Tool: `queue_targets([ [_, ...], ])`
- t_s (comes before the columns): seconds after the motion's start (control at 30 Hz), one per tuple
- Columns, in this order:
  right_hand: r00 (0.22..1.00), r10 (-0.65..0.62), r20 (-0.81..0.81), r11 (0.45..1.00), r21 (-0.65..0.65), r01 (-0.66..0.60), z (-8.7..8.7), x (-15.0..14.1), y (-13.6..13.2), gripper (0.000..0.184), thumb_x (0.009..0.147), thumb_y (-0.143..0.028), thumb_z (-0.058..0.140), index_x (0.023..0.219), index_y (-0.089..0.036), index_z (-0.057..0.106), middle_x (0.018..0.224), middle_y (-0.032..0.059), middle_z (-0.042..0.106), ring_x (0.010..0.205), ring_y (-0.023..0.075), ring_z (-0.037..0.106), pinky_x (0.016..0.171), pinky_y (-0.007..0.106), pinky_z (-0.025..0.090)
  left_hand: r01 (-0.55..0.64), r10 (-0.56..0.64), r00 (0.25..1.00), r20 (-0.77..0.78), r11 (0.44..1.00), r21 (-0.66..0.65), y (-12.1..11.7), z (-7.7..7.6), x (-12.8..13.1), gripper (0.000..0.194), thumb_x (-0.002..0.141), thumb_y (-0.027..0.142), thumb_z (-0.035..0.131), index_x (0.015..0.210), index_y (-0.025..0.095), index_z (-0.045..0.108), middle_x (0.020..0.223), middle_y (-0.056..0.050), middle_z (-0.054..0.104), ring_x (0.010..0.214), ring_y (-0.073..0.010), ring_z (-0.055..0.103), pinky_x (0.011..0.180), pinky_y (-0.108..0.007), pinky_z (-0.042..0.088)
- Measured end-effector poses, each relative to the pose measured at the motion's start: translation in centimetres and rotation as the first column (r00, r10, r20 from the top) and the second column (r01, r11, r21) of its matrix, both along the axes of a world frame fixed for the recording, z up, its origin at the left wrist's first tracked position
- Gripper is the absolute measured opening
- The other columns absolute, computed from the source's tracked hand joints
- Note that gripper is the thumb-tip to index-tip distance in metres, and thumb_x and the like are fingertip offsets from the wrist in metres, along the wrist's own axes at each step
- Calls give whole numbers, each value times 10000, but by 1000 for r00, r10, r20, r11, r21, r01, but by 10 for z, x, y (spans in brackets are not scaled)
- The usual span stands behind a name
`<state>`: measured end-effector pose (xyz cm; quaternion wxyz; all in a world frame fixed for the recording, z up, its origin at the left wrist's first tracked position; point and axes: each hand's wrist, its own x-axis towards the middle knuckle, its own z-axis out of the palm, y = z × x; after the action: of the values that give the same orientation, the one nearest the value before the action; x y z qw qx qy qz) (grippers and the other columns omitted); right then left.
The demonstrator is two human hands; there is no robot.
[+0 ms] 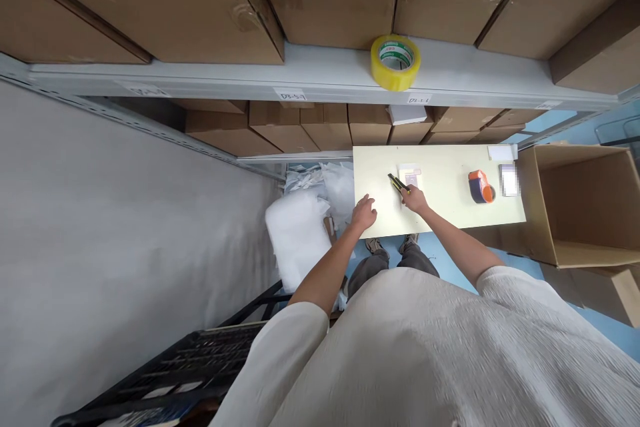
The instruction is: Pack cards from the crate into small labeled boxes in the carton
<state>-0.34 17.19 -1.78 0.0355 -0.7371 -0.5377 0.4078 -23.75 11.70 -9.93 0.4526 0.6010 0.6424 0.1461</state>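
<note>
On table (pixel 450 213), one knife (pixel 398 183), two hands (pixel 415 199)

Matt, smooth pale-yellow table top (pixel 440 210), apparently laminated board. On it, at 12 o'clock from the right hand (pixel 416 200), a small pack (pixel 410 176) with a faint sheen; the utility knife (pixel 398 183) in that hand has a black-and-yellow plastic body. At 3 o'clock, an orange plastic tape dispenser (pixel 481 187). Glossy yellow tape roll (pixel 395 61) on a smooth, grey-painted metal shelf (pixel 320 73). Matt brown corrugated cardboard box (pixel 580 207) at far 3 o'clock. Soft white foam wrap (pixel 300 233) at 9 o'clock from the left hand (pixel 363 213).
</note>
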Motion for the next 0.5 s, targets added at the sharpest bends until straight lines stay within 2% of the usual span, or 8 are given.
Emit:
queue_targets([
  [0.23,997,-41,-59,998,-47,38,5,13,-41,173,1115,-371,562,1060,-230,646,726,6,764,637,180,699,670,254,508,36,-36,998,-47,999,-18,1,8,1,395,916,208,710,1311,200,726,1722,-188,520,1627,-388,458,1333,-541,395],
  [0.5,996,-10,-94,993,-114,-1,11,32,-87,170,1089,-396,601,1058,-238,655,728,13,771,623,193,698,613,259,495,-1,1,1000,-22,1000,6,-1,3,2,345,915,262,741,1259,243,734,1691,-154,567,1605,-378,489,1323,-548,417],
])
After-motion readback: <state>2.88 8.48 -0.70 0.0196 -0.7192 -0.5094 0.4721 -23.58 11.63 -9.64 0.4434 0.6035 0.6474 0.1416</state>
